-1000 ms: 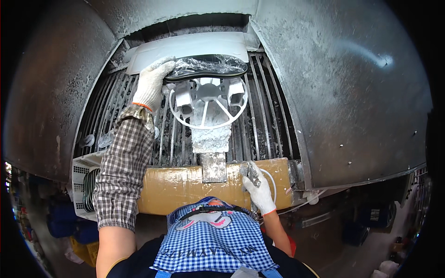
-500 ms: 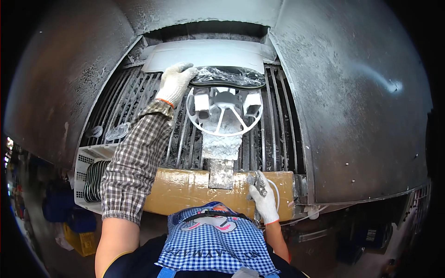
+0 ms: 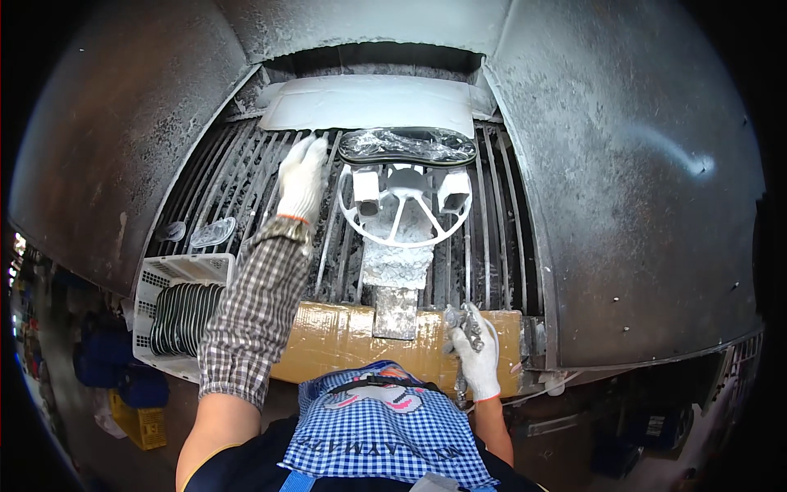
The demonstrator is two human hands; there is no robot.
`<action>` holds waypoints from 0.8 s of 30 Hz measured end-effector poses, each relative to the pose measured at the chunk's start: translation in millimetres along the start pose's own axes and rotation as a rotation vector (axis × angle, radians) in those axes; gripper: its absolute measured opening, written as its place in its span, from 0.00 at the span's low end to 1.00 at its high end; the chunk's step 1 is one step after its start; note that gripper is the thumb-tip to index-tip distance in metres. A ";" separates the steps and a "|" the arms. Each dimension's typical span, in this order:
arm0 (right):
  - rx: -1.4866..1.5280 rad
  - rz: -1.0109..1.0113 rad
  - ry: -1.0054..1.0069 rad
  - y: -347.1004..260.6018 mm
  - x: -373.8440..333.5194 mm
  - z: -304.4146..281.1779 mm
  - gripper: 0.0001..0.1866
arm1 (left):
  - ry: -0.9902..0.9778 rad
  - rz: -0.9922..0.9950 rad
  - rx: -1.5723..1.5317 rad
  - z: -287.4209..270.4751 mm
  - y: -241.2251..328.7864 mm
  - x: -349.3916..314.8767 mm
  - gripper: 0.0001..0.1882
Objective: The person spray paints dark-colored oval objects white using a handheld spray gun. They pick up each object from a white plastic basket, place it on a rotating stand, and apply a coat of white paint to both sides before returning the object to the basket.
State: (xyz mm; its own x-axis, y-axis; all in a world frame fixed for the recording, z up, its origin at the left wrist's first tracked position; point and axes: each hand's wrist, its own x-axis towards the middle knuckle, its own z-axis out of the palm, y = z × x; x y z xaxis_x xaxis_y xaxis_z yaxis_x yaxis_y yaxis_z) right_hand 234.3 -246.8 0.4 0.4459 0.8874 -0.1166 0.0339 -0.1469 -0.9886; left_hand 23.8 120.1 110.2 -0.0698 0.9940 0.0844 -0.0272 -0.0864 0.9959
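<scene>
Black sole-shaped piece point(image 3: 407, 146) | left fingers point(image 3: 312, 153) now off it, just beside

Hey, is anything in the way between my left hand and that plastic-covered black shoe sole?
Nothing visible is. Between the left hand and the left end of the shoe sole, only the grate shows, underneath. The white wheel-shaped stand sits on your side of the sole, not between them.

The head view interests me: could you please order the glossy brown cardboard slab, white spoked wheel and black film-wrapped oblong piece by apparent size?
1. Glossy brown cardboard slab
2. White spoked wheel
3. Black film-wrapped oblong piece, similarly wide but slimmer
</scene>
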 end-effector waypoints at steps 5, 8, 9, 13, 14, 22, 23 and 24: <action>-0.039 -0.155 0.089 -10.1 17.7 -11.4 0.31 | -0.008 -0.479 -0.288 -22.6 -43.5 -66.2 0.26; 0.118 -0.196 -0.003 -41.9 34.4 -3.4 0.32 | -0.215 -0.606 -0.436 -27.6 -79.1 -105.3 0.19; 0.190 -0.191 -0.051 -64.9 35.8 3.8 0.33 | -0.280 -0.593 -0.432 -20.1 -76.6 -118.4 0.25; 0.369 -0.230 -0.181 -115.1 48.4 31.4 0.34 | -0.508 -0.496 -0.685 -0.8 -85.4 -135.9 0.31; 0.388 -0.236 -0.208 -125.3 50.3 39.3 0.34 | -0.510 -0.485 -0.719 1.5 -95.0 -135.0 0.32; 0.334 -0.472 -0.314 -174.5 63.2 70.6 0.33 | -0.476 -0.683 -0.830 16.3 -89.2 -144.6 0.25; 0.324 -0.479 -0.308 -173.7 64.8 71.4 0.33 | -0.525 -0.528 -0.694 16.5 -88.4 -147.1 0.22; 0.311 -0.489 -0.300 -174.3 66.3 72.2 0.33 | -0.553 -0.374 -0.558 17.2 -82.5 -149.5 0.19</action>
State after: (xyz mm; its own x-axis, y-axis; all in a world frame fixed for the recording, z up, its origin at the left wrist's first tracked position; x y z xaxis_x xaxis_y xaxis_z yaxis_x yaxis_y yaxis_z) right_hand 193.4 -130.8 158.1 0.1737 0.9099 0.3767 -0.1113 0.3982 -0.9105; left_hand 53.6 -20.2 16.0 0.5316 0.8415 -0.0968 -0.4470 0.3758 0.8118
